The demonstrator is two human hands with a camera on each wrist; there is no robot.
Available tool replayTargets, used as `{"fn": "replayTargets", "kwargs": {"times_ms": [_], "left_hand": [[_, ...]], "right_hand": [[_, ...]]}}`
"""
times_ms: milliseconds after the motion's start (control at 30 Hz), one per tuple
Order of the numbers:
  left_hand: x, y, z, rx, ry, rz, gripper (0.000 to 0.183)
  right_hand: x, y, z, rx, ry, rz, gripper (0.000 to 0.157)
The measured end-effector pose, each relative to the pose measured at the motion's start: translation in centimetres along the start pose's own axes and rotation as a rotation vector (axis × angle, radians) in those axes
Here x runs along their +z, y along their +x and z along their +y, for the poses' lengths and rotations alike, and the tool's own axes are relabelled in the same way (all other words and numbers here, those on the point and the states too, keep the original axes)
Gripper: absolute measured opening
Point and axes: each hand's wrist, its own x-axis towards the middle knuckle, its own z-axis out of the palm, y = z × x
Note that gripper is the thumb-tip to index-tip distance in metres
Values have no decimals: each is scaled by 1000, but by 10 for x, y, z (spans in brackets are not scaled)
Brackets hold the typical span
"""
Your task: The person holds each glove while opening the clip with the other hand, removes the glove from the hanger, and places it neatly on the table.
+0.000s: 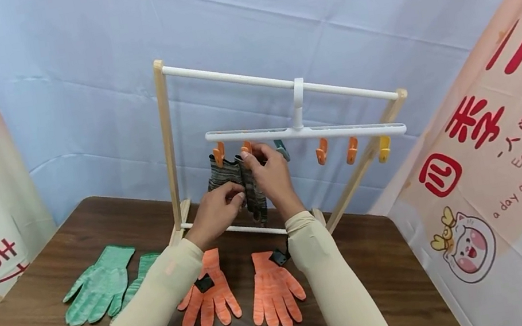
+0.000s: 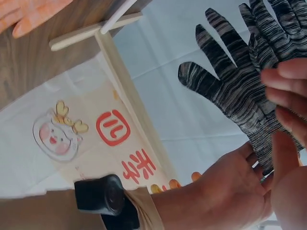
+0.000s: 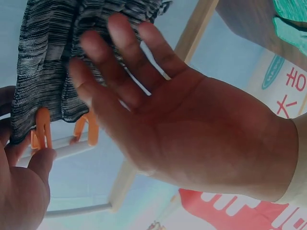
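Right hand point(image 1: 272, 175) is pinching an orange clip point(image 1: 246, 146) at the cuff of the striped glove point(image 1: 257, 201) beneath the hanger point(image 1: 261, 131), left hand point(image 1: 216, 208) hovering near, fingers loose; a shallow bite would be risking a drop.

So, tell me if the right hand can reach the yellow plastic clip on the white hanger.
Probably yes: the yellow plastic clip hangs uncovered on the white hanger, but the right hand would likely first release the orange clip it pinches.
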Motion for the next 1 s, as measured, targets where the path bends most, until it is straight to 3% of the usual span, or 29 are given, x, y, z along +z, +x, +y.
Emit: {"fn": "replayTargets", "kwargs": {"times_ms": [167,300,567,767,1000], "left_hand": [[3,5,4,14,-68,-31,40],[7,4,4,-26,-100,-37,49],[14,2,4,-47,-34,-12,65],[11,5,-2,-87,-15,43,60],[6,11,-5,-55,37,115,41]], "right_hand": [[-2,1,1,13,8,5,36],[-1,-1,2,30,17,-3,36],[-3,-2,0,9,36,-1,36],[-5,-1,-2,-8,18,-10,33],[-8,-2,-3,-14,29,-30,32]]}}
